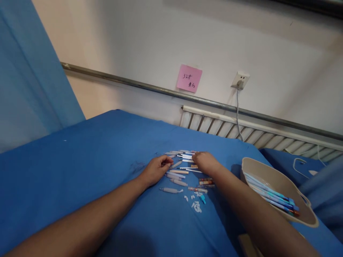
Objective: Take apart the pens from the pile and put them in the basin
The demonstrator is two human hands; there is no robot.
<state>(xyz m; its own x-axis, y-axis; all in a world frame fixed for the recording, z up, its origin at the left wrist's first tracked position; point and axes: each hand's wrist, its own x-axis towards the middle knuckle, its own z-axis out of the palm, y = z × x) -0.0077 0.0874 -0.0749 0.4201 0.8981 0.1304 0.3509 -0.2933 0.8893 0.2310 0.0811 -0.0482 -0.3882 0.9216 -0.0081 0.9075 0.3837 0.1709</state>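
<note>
Pen parts lie spread on the blue cloth. My left hand (pixel 157 170) is at their left side, its thumb and fingers curled together at the end of a grey translucent pen barrel (pixel 176 165). My right hand (pixel 205 161) is closed over the right ends of several thin white refills (pixel 185 156); its fingertips are hidden. Below the hands lie a peach-coloured barrel (pixel 179 172), more grey barrels (pixel 179 182) and orange-printed clear parts (pixel 205 182). Nearer me are small white pieces (pixel 197 206) and a turquoise clip piece (pixel 203 198).
A beige basket (pixel 248 162) with several blue and white pens (pixel 270 192) stands at the right. Behind the blue-covered table (pixel 107 142) are a radiator (pixel 206 123), a metal pipe (pixel 134 83), and a socket (pixel 240 79) with a cable. A blue curtain (pixel 34 71) hangs at the left.
</note>
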